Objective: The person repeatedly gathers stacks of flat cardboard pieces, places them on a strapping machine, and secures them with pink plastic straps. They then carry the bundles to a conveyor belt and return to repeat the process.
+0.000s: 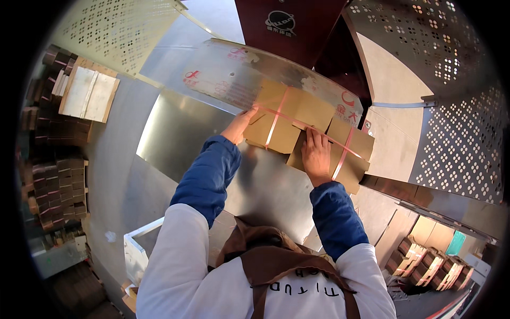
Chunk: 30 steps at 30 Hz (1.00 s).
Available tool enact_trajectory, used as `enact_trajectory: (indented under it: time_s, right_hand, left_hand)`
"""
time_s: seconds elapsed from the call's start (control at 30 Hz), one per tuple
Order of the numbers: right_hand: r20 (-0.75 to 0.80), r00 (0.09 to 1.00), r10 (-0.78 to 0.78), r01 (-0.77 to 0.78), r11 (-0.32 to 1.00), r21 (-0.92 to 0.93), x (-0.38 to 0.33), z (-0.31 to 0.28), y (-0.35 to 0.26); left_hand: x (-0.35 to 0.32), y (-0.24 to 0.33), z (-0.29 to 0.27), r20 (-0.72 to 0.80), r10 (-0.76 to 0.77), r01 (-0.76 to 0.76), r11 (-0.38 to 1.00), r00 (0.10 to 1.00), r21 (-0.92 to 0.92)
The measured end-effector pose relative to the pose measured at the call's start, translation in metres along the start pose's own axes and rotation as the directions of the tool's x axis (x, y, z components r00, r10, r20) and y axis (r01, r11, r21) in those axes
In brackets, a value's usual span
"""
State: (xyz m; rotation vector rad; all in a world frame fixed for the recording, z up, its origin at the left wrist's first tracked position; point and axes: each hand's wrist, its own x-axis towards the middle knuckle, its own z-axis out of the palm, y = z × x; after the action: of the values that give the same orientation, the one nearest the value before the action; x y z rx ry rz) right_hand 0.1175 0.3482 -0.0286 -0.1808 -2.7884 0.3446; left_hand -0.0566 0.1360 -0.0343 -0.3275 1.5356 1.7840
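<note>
A flat bundle of brown folded cardboard (311,109), bound with pink strapping, lies on a worn metal machine table (212,80). One pink strap runs along its length and two others cross it. My left hand (240,125) grips the bundle's left edge near the end of the long strap, fingers closed. At the bundle's near side, my right hand (317,157) has its fingers bent over the cardboard just by the long strap. Its fingertips are partly hidden against the cardboard.
A maroon machine housing (287,32) rises behind the table. Perforated metal guards (459,143) stand at right and far left. Stacked cardboard bundles (61,186) line the left side; more strapped bundles (430,266) lie at lower right. A white metal frame (135,255) is near my left arm.
</note>
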Motion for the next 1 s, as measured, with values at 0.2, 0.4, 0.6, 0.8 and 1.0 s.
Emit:
enact_trajectory:
  time_s: [0.2, 0.4, 0.6, 0.8, 1.0]
  right_hand:
    - [0.017, 1.000, 0.022, -0.022, 1.000, -0.017, 0.002, -0.012, -0.005]
    - [-0.054, 0.999, 0.000, -0.001, 1.000, -0.014, 0.004, -0.005, 0.004]
    - [-0.158, 0.987, 0.015, 0.001, 0.995, 0.102, 0.002, -0.008, 0.005]
    - [-0.220, 0.909, 0.355, -0.288, 0.914, 0.286, -0.011, -0.039, 0.047]
    - [-0.255, 0.688, 0.679, -0.719, 0.687, -0.111, -0.025, -0.047, 0.122]
  left_hand:
    - [0.010, -0.006, -0.005, 0.018, -0.018, 0.017, 0.999, 1.000, 0.030]
    - [0.015, -0.001, 0.003, -0.014, 0.001, 0.000, 0.997, 1.000, 0.074]
    - [0.013, -0.001, 0.010, -0.041, 0.042, -0.036, 0.989, 0.998, 0.142]
    - [0.022, -0.010, 0.000, -0.022, 0.019, -0.014, 0.984, 1.000, 0.179]
    - [0.014, -0.005, 0.008, 0.000, 0.005, -0.005, 0.992, 1.000, 0.124]
